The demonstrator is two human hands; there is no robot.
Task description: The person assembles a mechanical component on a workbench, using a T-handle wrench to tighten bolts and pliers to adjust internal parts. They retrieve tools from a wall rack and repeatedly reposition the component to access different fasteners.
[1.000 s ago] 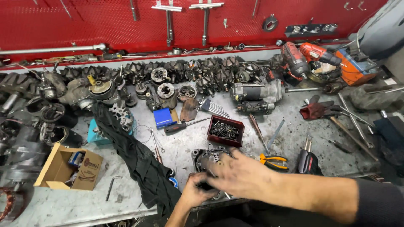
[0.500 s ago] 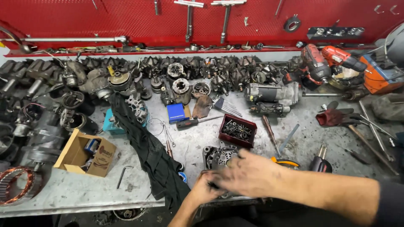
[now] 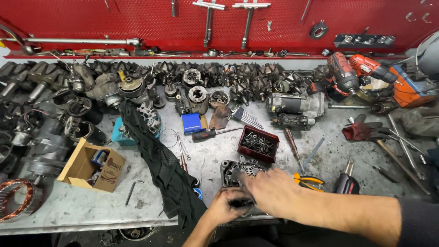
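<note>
My left hand [image 3: 227,204] is closed around the near edge of a grey metal alternator housing [image 3: 238,170] at the front of the workbench. My right hand [image 3: 270,192] lies over the same housing from the right, fingers curled on its top. Most of the housing is hidden under both hands. A red tray of bolts and nuts [image 3: 258,143] stands just behind it. Orange-handled pliers [image 3: 310,181] lie right of my right hand.
A black cloth [image 3: 160,164] runs across the grey bench [image 3: 68,206]. An open cardboard box [image 3: 93,164] sits left. Several alternator parts line the back. Power drills [image 3: 356,73] sit far right, with screwdrivers [image 3: 292,146], a blue box [image 3: 192,122] and a red pegboard wall [image 3: 137,23].
The view has tilted down and shifted right. My right hand has settled onto the housing, and my left hand has closed on its near edge.
</note>
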